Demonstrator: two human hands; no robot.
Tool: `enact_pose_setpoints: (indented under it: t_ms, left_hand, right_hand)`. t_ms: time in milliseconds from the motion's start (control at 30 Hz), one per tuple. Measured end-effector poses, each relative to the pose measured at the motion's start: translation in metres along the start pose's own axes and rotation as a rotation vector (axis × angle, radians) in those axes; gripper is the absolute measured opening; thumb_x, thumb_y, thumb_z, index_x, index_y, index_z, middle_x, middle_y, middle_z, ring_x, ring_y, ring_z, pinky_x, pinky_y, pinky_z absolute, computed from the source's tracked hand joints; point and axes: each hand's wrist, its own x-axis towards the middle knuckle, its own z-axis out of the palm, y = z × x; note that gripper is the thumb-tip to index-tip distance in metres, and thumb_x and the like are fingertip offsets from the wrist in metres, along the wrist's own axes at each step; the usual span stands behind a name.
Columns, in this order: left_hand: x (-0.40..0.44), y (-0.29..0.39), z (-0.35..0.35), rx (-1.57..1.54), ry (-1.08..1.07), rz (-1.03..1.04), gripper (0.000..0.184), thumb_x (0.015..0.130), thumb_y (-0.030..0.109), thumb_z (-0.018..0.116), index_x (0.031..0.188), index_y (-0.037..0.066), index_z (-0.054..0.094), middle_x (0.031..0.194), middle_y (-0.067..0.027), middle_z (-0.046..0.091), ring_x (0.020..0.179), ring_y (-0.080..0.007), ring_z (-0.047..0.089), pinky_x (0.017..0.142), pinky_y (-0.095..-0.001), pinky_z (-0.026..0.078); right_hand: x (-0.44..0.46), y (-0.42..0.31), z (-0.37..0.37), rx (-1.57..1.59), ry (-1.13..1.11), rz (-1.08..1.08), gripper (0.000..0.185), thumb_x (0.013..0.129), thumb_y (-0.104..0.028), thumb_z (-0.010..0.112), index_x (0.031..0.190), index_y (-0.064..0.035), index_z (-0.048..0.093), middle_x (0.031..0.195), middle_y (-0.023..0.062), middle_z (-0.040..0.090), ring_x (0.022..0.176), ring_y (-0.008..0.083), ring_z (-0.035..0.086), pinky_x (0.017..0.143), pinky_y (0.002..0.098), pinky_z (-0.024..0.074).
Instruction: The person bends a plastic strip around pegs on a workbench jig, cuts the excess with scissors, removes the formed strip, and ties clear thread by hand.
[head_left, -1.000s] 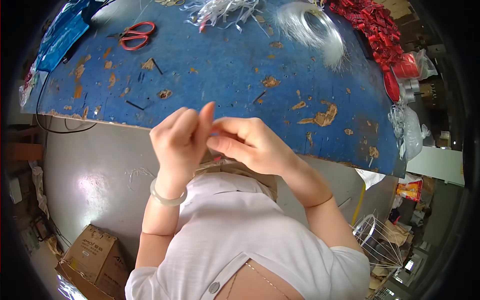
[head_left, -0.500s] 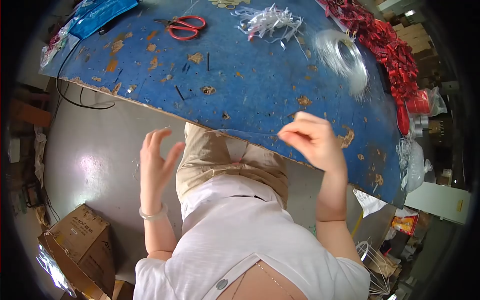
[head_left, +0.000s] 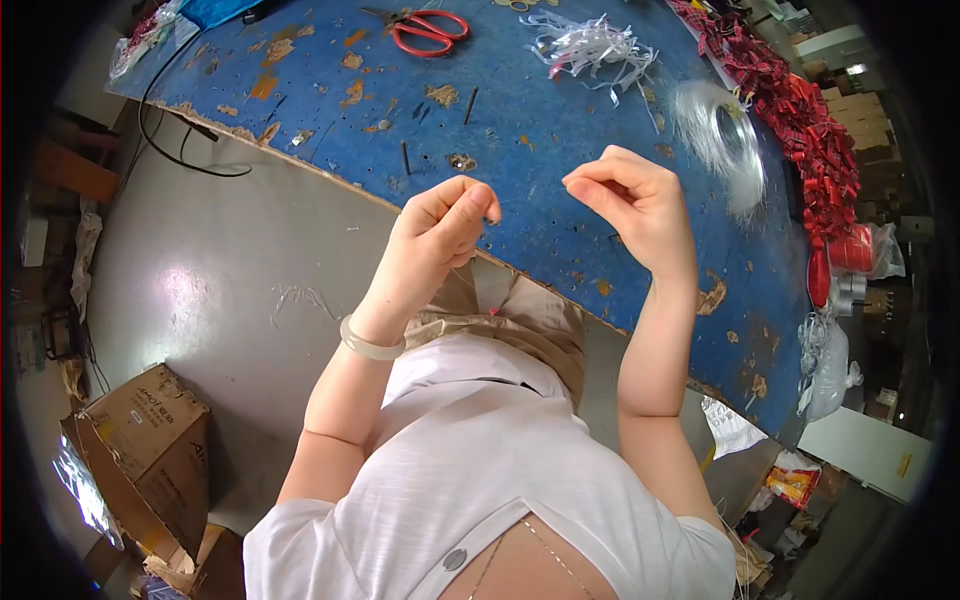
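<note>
My left hand is closed above the table's front edge, its thumb pressed over the curled fingers. What it grips is too thin or hidden to make out. To its right, over the blue table, my right hand pinches thumb and forefinger together. A thin clear nylon line ran from this pinch half a second ago; against the table it barely shows now. A coil of clear nylon line lies beyond my right hand. Farther back are red-handled scissors and a pile of white ribbon strips.
Red plaid bows are heaped along the table's right side. Two dark pegs, one of them a thin peg, stand on the worn tabletop. A black cable hangs off the left edge. A cardboard box sits on the floor at lower left.
My left hand has risen rightward to the table edge and closed from an open pose. My right hand has moved slightly up, still pinching. The view has shifted a little.
</note>
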Motion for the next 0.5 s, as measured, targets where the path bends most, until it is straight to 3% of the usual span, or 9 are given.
enact_pose_setpoints:
  t_ms: [33, 133, 200, 233, 300, 367, 433, 500]
  left_hand:
    - [-0.001, 0.0, -0.002, -0.036, -0.008, 0.007, 0.028, 0.098, 0.027, 0.047, 0.085, 0.005, 0.057, 0.058, 0.0091, 0.032, 0.05, -0.0004, 0.023, 0.046, -0.0191, 0.018]
    - [-0.005, 0.007, -0.003, 0.398, 0.09, 0.098, 0.023, 0.097, 0.022, 0.05, 0.086, 0.004, 0.059, 0.063, 0.0053, 0.043, 0.054, -0.0026, 0.034, 0.05, -0.0186, 0.029]
    - [-0.006, 0.033, -0.011, 0.828, 0.188, 0.535, 0.017, 0.091, 0.018, 0.059, 0.088, 0.002, 0.062, 0.079, 0.0024, 0.057, 0.07, -0.0086, 0.049, 0.064, -0.0238, 0.04]
    - [-0.02, 0.07, -0.007, 0.979, 0.339, 0.597, 0.016, 0.089, 0.016, 0.059, 0.091, 0.0, 0.063, 0.091, 0.0002, 0.061, 0.082, -0.0127, 0.055, 0.075, -0.0254, 0.043]
    - [-0.04, 0.113, -0.005, 0.624, 0.66, 1.006, 0.02, 0.092, 0.015, 0.055, 0.099, -0.003, 0.06, 0.099, -0.0049, 0.061, 0.088, -0.0139, 0.057, 0.079, -0.0237, 0.043]
    - [-0.065, 0.159, -0.013, 0.615, 0.668, 1.338, 0.021, 0.092, 0.015, 0.054, 0.099, -0.003, 0.06, 0.099, -0.0052, 0.061, 0.088, -0.0141, 0.056, 0.08, -0.024, 0.042]
    - [-0.08, 0.18, -0.022, 0.644, 0.626, 1.471, 0.021, 0.092, 0.015, 0.054, 0.1, -0.003, 0.06, 0.1, -0.0055, 0.061, 0.089, -0.0144, 0.056, 0.08, -0.0243, 0.042]
    - [-0.084, 0.184, -0.035, 0.671, 0.612, 1.467, 0.022, 0.092, 0.015, 0.053, 0.1, -0.003, 0.059, 0.101, -0.0058, 0.061, 0.09, -0.0146, 0.056, 0.081, -0.0246, 0.042]
  right_hand:
    - [-0.002, -0.001, -0.002, 0.008, -0.003, 0.018, 0.009, 0.08, -0.008, 0.07, 0.08, 0.0002, 0.068, 0.065, -0.0017, 0.048, 0.056, 0.0058, 0.04, 0.051, 0.0223, 0.0321]
    - [-0.006, 0.002, -0.005, 0.027, 0.021, 0.06, 0.01, 0.081, -0.01, 0.07, 0.08, 0.0003, 0.068, 0.065, -0.0022, 0.048, 0.056, 0.0055, 0.039, 0.05, 0.0221, 0.0317]
    - [-0.011, 0.003, -0.008, 0.024, 0.027, 0.078, 0.009, 0.081, -0.009, 0.07, 0.079, -0.0001, 0.068, 0.065, -0.0025, 0.047, 0.056, 0.0054, 0.039, 0.05, 0.0222, 0.0315]
    - [-0.013, 0.003, -0.009, 0.02, 0.03, 0.086, 0.009, 0.081, -0.008, 0.07, 0.079, -0.0003, 0.068, 0.064, -0.0026, 0.047, 0.056, 0.0053, 0.039, 0.05, 0.0222, 0.0314]
    - [-0.019, 0.004, -0.013, 0.027, 0.015, 0.092, 0.007, 0.08, -0.007, 0.07, 0.079, -0.0004, 0.067, 0.064, -0.0024, 0.049, 0.056, 0.0053, 0.04, 0.05, 0.0221, 0.032]
    - [-0.024, 0.001, -0.018, 0.047, 0.015, 0.071, 0.006, 0.08, -0.006, 0.069, 0.078, -0.0004, 0.067, 0.064, -0.0019, 0.051, 0.056, 0.0053, 0.042, 0.05, 0.0218, 0.0328]
    - [-0.027, -0.005, -0.018, 0.075, 0.037, 0.029, 0.005, 0.079, -0.005, 0.069, 0.078, -0.0005, 0.067, 0.065, -0.0011, 0.054, 0.056, 0.0053, 0.043, 0.05, 0.0215, 0.0339]
    - [-0.03, -0.016, -0.017, 0.155, 0.073, 0.025, 0.006, 0.078, -0.006, 0.071, 0.08, -0.0021, 0.067, 0.063, 0.0004, 0.055, 0.053, 0.0058, 0.045, 0.047, 0.0209, 0.0343]
